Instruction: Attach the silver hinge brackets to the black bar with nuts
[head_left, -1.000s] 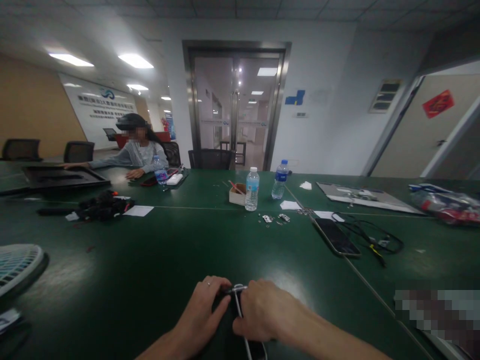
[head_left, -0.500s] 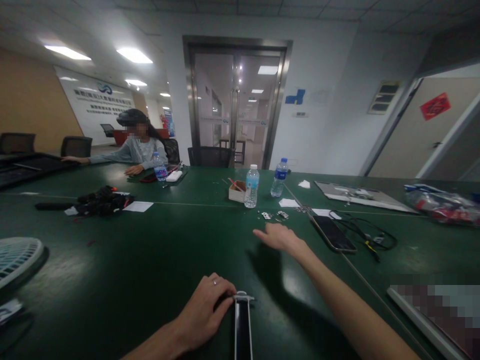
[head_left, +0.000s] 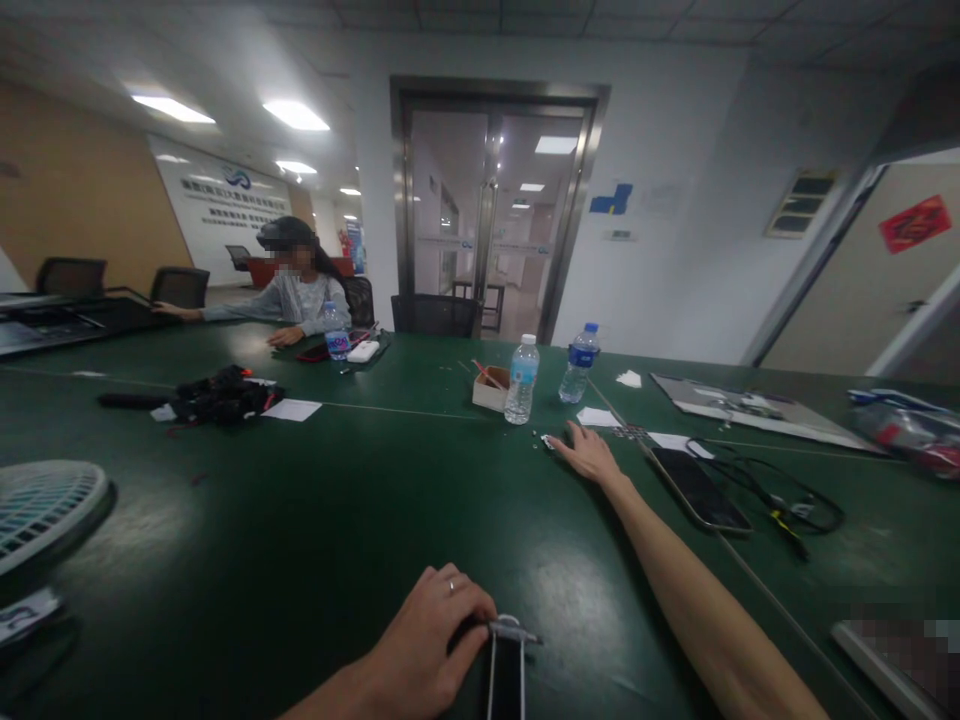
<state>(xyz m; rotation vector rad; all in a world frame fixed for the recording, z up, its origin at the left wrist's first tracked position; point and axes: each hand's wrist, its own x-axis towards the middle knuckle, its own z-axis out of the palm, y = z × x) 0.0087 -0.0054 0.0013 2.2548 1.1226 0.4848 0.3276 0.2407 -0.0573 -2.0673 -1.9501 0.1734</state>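
Note:
At the near edge, my left hand [head_left: 439, 635] wears a ring and pinches the end of a narrow black bar with silver edges [head_left: 507, 680]. A thin silver piece [head_left: 516, 632] lies crosswise over that end, and its exact kind is unclear. My right hand [head_left: 589, 455] is stretched far across the table with fingers apart, over the small metal parts [head_left: 547, 442]. Its thumb side is beside one of them, and the hand hides others. Whether the fingers touch a part cannot be told.
Beyond my right hand stand two water bottles [head_left: 521, 380] [head_left: 578, 365] and a small open box [head_left: 490, 390]. To its right are a phone [head_left: 697, 488] and black cables [head_left: 787, 500]. A white racket-like object [head_left: 52, 510] lies left. Another person [head_left: 300, 285] sits across the table.
My right hand has reached farther forward, now covering some of the small metal parts. My left hand stays at the bar's end. The view has turned slightly left.

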